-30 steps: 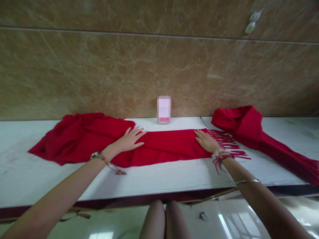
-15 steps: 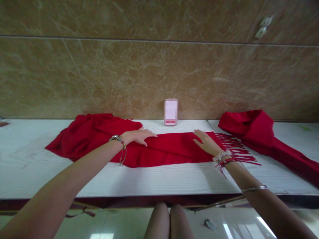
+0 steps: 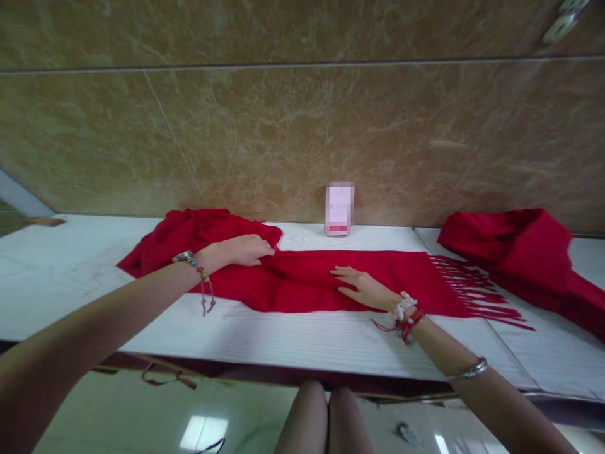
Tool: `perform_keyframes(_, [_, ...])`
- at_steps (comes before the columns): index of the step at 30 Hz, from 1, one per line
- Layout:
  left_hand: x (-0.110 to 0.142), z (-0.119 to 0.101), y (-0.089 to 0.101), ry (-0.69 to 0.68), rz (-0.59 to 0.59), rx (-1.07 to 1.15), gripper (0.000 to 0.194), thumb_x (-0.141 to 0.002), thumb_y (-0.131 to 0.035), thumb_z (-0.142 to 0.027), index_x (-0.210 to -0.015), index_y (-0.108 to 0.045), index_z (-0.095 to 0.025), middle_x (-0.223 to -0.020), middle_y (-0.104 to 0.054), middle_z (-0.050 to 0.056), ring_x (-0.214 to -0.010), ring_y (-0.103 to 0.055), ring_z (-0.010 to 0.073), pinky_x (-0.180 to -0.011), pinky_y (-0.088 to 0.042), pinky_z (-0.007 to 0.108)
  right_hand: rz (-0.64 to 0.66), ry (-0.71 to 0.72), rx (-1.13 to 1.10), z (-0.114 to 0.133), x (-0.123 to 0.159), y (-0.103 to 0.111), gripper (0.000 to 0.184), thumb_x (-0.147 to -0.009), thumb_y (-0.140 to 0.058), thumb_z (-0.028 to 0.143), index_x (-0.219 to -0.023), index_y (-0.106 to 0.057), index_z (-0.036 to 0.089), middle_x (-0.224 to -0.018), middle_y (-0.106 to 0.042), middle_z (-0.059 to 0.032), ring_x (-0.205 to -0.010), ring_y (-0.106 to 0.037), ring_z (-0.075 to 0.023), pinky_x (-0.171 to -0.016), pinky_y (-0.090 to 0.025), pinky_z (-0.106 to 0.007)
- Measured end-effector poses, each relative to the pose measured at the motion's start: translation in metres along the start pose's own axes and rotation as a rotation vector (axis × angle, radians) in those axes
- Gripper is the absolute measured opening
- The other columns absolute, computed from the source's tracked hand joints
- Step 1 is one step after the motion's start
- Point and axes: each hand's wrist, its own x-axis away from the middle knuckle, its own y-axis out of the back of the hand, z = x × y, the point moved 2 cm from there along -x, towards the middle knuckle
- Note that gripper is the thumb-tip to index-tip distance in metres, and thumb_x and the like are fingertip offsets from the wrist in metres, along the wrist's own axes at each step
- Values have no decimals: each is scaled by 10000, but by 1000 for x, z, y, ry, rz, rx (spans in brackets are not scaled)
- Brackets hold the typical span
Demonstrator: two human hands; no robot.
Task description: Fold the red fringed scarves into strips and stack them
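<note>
A red fringed scarf lies stretched along the white table, its left part bunched up in a heap. My left hand is at the upper edge of the scarf beside this heap, fingers bent and closed on the cloth; the fingertips are partly hidden. Farther right, my right hand rests palm down on the flat middle part, its fingers stretched out and apart. Loose tassels spread from the scarf's right end.
Another length of red cloth lies folded over at the right, touching or close to the tassels. A phone with a blurred screen leans against the brown marbled wall. The white table's front edge runs above my knees.
My right hand has slid left from near the tassels to the scarf's middle. My left hand's fingers have bent in at the scarf's upper edge. The view has shifted slightly.
</note>
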Motion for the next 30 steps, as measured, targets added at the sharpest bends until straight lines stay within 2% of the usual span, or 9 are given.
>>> perform_keyframes(3, [23,0,4,38,-23,-76,183,-782,-506,-139,-935,-601,-170,-920,-634,51,-837,-578,162,-781,-402,259,-20,76,-27,5,4,3,328,-851,-404,202,-1133,-565,161,-1204,-545,-92,-1170,-431,-189,-1007,-329,-399])
perform_keyframes(5, [36,-11,0,43,-26,-90,217,-793,-485,-136,-976,-589,-189,-946,-626,47,-831,-582,160,-757,-410,258,-10,124,-41,11,7,3,339,-858,-382,190,-1150,-553,188,-1205,-546,-76,-1172,-428,-174,-1009,-324,-398])
perform_keyframes(8, [52,-38,-22,10,47,-119,358,-769,-438,-34,-1051,-561,-217,-960,-626,43,-809,-598,156,-709,-420,252,46,188,-38,18,10,-1,347,-861,-371,177,-1159,-546,213,-1226,-530,-66,-1204,-385,-171,-1022,-287,-421])
perform_keyframes(12, [62,-60,-49,87,59,-169,475,-746,-396,28,-1145,-509,-203,-1085,-582,92,-889,-593,186,-713,-432,270,94,202,-1,20,14,-7,355,-866,-360,178,-1174,-531,218,-1276,-479,-82,-1236,-335,-182,-1029,-236,-463])
perform_keyframes(14, [64,-58,-49,96,69,-177,468,-753,-393,21,-1148,-509,-201,-1072,-582,93,-871,-597,186,-703,-438,269,96,204,-5,19,15,-8,359,-871,-349,184,-1187,-519,210,-1284,-470,-86,-1242,-325,-180,-1032,-225,-464])
perform_keyframes(19, [73,-42,-34,120,67,-171,446,-771,-394,-5,-1140,-521,-221,-953,-592,66,-752,-604,155,-644,-443,241,64,173,-79,16,16,-5,368,-890,-314,203,-1210,-495,204,-1284,-470,-81,-1239,-330,-163,-1035,-221,-451])
perform_keyframes(24, [82,-48,-49,64,128,-146,548,-726,-396,50,-1163,-499,-264,-971,-588,54,-817,-597,157,-645,-438,224,119,207,-47,17,19,-4,324,-873,-381,235,-1150,-547,256,-1278,-480,-54,-1247,-315,-188,-1029,-189,-503])
perform_keyframes(27, [79,-53,-52,74,117,-126,494,-738,-424,17,-1147,-511,-245,-945,-593,59,-793,-598,161,-649,-437,234,95,235,-23,17,20,-5,332,-860,-389,205,-1152,-546,235,-1236,-521,-62,-1216,-368,-182,-1021,-237,-485])
perform_keyframes(30, [69,-60,-44,49,46,-91,396,-762,-462,-52,-1116,-534,-214,-925,-594,64,-816,-586,167,-689,-432,243,26,256,-18,18,20,-5,331,-846,-389,173,-1122,-571,193,-1138,-594,-79,-1133,-471,-171,-996,-323,-434])
